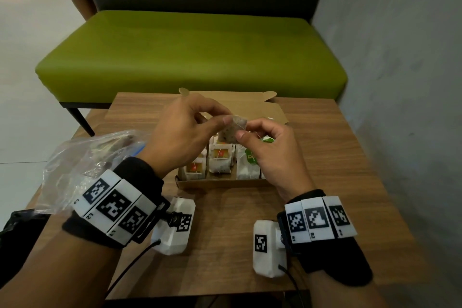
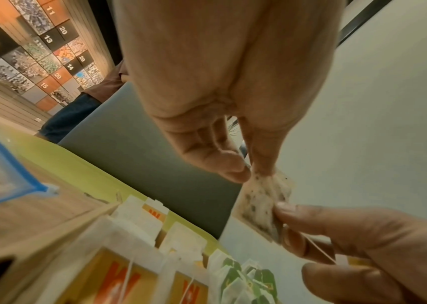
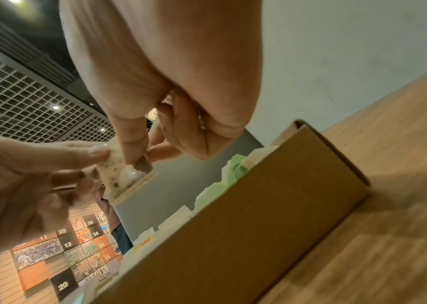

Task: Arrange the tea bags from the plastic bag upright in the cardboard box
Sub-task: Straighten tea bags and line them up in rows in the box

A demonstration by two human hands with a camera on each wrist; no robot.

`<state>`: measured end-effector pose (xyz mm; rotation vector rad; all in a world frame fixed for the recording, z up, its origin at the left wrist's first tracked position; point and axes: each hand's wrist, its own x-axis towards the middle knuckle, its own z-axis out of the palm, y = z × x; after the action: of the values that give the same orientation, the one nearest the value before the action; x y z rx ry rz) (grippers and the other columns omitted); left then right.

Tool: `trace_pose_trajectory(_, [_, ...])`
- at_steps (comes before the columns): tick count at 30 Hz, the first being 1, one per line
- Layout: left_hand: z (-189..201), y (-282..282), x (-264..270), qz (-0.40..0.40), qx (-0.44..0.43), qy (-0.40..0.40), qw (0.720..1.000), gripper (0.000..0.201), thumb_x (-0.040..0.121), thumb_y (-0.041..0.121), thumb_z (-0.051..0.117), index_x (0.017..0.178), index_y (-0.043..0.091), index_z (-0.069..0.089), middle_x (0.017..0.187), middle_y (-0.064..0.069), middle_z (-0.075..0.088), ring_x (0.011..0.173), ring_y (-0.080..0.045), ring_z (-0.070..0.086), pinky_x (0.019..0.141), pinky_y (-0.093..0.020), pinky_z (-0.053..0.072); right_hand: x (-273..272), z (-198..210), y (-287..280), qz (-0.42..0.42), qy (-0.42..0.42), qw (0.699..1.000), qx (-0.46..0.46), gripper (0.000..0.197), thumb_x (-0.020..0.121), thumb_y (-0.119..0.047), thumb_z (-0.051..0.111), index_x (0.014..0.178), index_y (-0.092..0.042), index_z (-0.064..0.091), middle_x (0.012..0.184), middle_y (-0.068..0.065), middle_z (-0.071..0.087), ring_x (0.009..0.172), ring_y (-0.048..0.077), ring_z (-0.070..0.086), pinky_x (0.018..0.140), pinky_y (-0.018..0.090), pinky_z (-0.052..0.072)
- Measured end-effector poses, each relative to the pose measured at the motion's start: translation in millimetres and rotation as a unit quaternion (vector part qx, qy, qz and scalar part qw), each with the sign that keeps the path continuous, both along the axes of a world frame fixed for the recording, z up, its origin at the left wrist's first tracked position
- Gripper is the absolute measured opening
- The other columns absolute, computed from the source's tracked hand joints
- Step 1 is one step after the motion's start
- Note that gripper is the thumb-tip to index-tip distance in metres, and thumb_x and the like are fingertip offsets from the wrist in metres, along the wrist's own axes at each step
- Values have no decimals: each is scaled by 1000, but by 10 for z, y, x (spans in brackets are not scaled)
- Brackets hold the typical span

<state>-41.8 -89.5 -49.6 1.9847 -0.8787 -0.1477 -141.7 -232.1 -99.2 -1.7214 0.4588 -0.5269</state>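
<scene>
Both hands hold one speckled tea bag point(image 1: 231, 130) in the air above the open cardboard box point(image 1: 220, 184). My left hand point(image 1: 185, 132) pinches its upper corner between thumb and fingers; in the left wrist view the tea bag point(image 2: 264, 203) hangs below that pinch. My right hand point(image 1: 265, 142) pinches its other edge, with the bag's string running under the fingers. From the right wrist the tea bag point(image 3: 124, 176) shows between both thumbs. Several tea bags point(image 1: 220, 160) with orange and green tags stand upright in the box. The clear plastic bag point(image 1: 82, 160) lies at the left.
The box's lid flap point(image 1: 250, 105) lies open toward the far edge of the small wooden table point(image 1: 337, 157). A green bench point(image 1: 190, 55) stands beyond the table, and a grey wall runs along the right.
</scene>
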Motion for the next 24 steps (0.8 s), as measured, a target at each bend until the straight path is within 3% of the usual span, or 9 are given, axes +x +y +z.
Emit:
trace_pose_trajectory(3, [10, -13, -14, 14, -44, 17, 999, 12, 91, 28, 67, 94, 20, 75, 96, 5, 69, 80, -18, 68, 66, -43, 60, 4, -12, 15, 24, 9, 999, -30, 15, 89, -27, 75, 104, -27, 74, 86, -10, 65, 81, -1, 59, 72, 22, 48])
trace_pose_trajectory(6, [7, -17, -23, 9, -30, -3, 999, 9, 90, 31, 69, 95, 26, 74, 102, 9, 64, 76, -15, 66, 64, -35, 58, 2, -22, 18, 29, 10, 999, -39, 11, 92, -23, 72, 101, -24, 76, 85, -15, 68, 82, -4, 58, 73, 20, 45])
trace_pose_trajectory(9, [-5, -6, -20, 8, -11, -38, 999, 6, 85, 34, 73, 91, 31, 73, 101, 9, 58, 72, -11, 58, 63, -22, 43, 6, -47, 0, 6, 11, 998, -55, 10, 90, -23, 74, 100, -24, 78, 81, -15, 67, 80, -2, 59, 71, 21, 46])
trace_pose_trajectory(13, [16, 11, -26, -10, 17, -70, 997, 18, 80, 43, 75, 97, 38, 72, 108, 12, 55, 80, -6, 54, 66, -18, 42, 1, -44, 10, 16, 18, 997, -72, 19, 90, -36, 73, 103, -22, 78, 90, -10, 72, 85, -2, 61, 67, 10, 44])
trace_pose_trajectory(16, [10, -1, -28, -15, 20, -78, 997, 12, 80, 43, 74, 90, 36, 74, 105, 13, 59, 88, -5, 56, 69, -21, 45, -2, -38, 10, 21, 17, 997, -70, 26, 88, -42, 72, 103, -21, 78, 90, -10, 73, 84, -3, 61, 66, 9, 44])
trace_pose_trajectory(19, [-13, -15, -28, -19, 29, -84, 996, 19, 81, 42, 74, 99, 35, 74, 115, 15, 55, 98, -1, 53, 71, -13, 42, 4, -37, 13, 24, 21, 997, -64, 27, 89, -41, 72, 106, -21, 78, 92, -9, 73, 85, -3, 60, 67, 9, 44])
trace_pose_trajectory(21, [-14, -24, -29, -15, 11, -90, 996, 19, 82, 41, 73, 99, 32, 76, 115, 14, 59, 99, -2, 55, 73, -20, 46, 3, -28, 18, 30, 10, 998, -46, 17, 89, -32, 74, 102, -21, 79, 89, -8, 73, 80, -5, 59, 67, 10, 45])
trace_pose_trajectory(24, [-7, -16, -14, -7, 9, -75, 997, 46, 81, 40, 74, 125, 32, 65, 117, 16, 60, 100, 1, 57, 75, -18, 49, -4, -24, 17, 32, -1, 999, -19, 13, 89, -29, 75, 99, -20, 79, 75, -19, 69, 73, -8, 57, 65, 9, 45])
